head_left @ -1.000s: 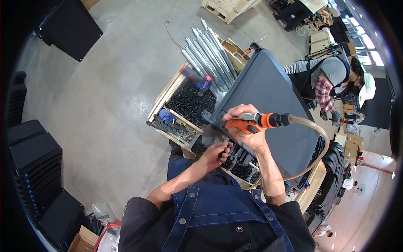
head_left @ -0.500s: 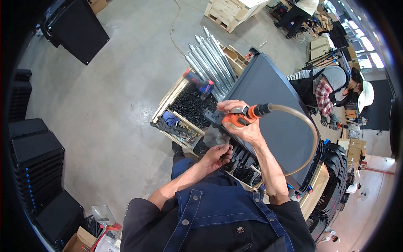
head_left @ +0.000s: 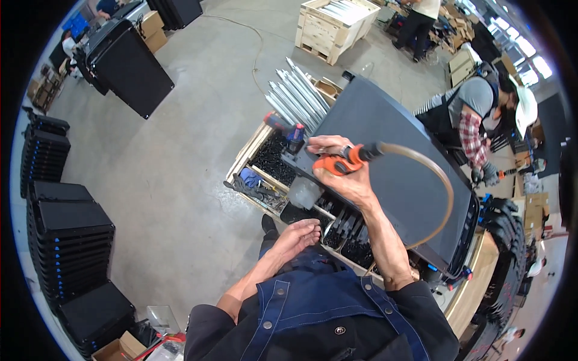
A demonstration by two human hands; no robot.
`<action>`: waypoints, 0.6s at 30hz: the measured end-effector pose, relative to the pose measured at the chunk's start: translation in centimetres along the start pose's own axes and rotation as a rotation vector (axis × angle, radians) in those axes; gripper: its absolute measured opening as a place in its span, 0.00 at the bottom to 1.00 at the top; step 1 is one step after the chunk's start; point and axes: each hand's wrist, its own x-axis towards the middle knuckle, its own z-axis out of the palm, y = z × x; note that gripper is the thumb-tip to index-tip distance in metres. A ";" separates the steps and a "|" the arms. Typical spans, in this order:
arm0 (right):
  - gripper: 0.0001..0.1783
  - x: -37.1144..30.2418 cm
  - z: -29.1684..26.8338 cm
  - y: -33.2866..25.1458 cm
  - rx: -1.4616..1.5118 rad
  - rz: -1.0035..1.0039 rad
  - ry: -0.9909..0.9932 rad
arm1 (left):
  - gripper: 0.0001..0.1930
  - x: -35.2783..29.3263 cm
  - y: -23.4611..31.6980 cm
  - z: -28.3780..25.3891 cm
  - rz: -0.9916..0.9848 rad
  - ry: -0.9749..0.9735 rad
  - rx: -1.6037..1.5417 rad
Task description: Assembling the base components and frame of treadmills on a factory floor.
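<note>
"What is the right hand holding, and is any lettering showing?"

"The right hand [head_left: 355, 183] is wrapping its fingers around an orange-and-black tool [head_left: 334, 164], just right of the frame's centre. Any lettering on the tool is too small to read. A pale wooden crate [head_left: 319, 33], top centre, is bearing dark writing on its side."

"How is the tool looking?"

"Its body is showing bright orange with dark patches, ending in a black collar. A tan hose [head_left: 449, 198] is leaving that collar, arcing to the right and curling downward."

"Which way is it pointing?"

"Its visible long axis is slanting gently, rising from left to right, with the hose end facing right. The hand is hiding the working tip, so I cannot tell where that is aiming."

"And the left hand?"

"The left hand [head_left: 299, 236] is hovering lower and to the left, fingers half curled, tips drawn together. I cannot tell whether it is pinching anything."

"What is surrounding them?"

"A large dark grey panel [head_left: 391, 156] is slanting across the centre right. Left of it, a wooden tray [head_left: 246, 150] is holding small black pieces [head_left: 269, 153] and a red-and-blue drill [head_left: 294, 133]; silvery rods [head_left: 296, 102] are fanning out above. A co-worker [head_left: 478, 96] is bending forward at the right. Stacked black panels [head_left: 75, 234] are filling the lower left."
</note>
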 end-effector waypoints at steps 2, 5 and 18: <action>0.28 -4.8 -2.3 -1.3 0.081 -0.064 0.078 | 0.14 0.3 -2.8 0.0 -0.020 0.122 0.003; 0.28 -13.5 -7.3 -3.4 -0.112 -0.105 0.219 | 0.16 2.6 -7.4 -0.7 -0.066 0.154 0.077; 0.26 -59.7 -17.4 -10.8 -0.234 0.707 1.400 | 0.25 21.2 -30.6 -1.1 -0.313 0.547 0.384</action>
